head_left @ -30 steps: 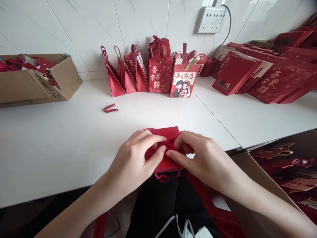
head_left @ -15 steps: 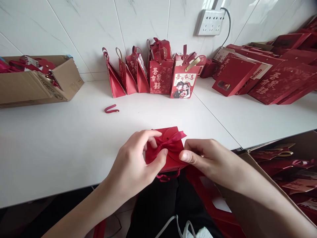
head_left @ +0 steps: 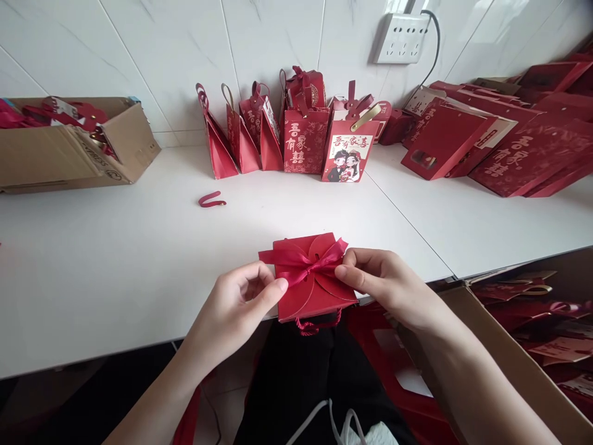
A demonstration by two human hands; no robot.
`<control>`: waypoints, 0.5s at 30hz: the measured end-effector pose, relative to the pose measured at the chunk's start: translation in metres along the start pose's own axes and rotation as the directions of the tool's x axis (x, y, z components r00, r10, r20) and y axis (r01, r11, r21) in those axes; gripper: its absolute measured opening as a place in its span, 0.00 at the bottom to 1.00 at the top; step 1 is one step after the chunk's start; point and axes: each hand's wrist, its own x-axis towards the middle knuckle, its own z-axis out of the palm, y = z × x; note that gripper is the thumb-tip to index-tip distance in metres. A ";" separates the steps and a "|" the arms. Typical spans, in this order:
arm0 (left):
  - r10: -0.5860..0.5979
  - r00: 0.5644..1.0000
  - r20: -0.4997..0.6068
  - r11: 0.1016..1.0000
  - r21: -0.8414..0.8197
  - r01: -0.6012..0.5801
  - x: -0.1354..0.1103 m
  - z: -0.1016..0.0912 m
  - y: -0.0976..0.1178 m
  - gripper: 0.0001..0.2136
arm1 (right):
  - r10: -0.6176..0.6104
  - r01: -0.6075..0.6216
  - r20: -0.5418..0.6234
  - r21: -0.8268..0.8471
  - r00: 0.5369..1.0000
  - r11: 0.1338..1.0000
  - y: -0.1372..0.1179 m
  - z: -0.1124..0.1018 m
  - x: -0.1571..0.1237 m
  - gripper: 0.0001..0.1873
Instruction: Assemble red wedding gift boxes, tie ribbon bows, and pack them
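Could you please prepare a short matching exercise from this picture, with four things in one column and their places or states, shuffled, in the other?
Things
1. Ribbon
2. Socket
3. Loose strap
4. Twisted cord

Places or states
A. Mounted on the tiled wall
B. At the near side of the red gift box
C. Tied in a bow, between the left hand and the right hand
D. Lying bent on the white table

Pairs: 1-C, 2-A, 3-D, 4-B
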 end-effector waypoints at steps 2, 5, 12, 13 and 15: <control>-0.012 1.000 0.012 1.000 -0.019 0.012 0.003 -0.001 -0.001 0.19 | 0.005 -0.006 0.014 0.078 1.000 0.997 0.002 0.000 0.002 0.19; -0.034 0.999 -0.036 0.999 0.023 0.034 0.005 0.001 0.000 0.20 | 0.004 -0.004 0.010 0.094 1.000 0.996 0.002 0.000 0.003 0.21; 0.123 0.980 -0.154 0.976 0.197 -0.092 -0.001 0.011 0.005 0.16 | 0.026 -0.036 0.070 0.142 0.997 0.989 0.002 -0.005 0.003 0.24; 0.149 0.974 -0.173 0.970 0.216 -0.111 -0.001 0.012 0.005 0.16 | 0.032 -0.045 0.082 0.162 0.996 0.986 0.004 -0.006 0.003 0.24; 0.177 0.966 -0.191 0.963 0.236 -0.130 -0.002 0.013 0.005 0.15 | 0.039 -0.060 0.102 0.210 0.994 0.976 0.007 -0.008 0.003 0.22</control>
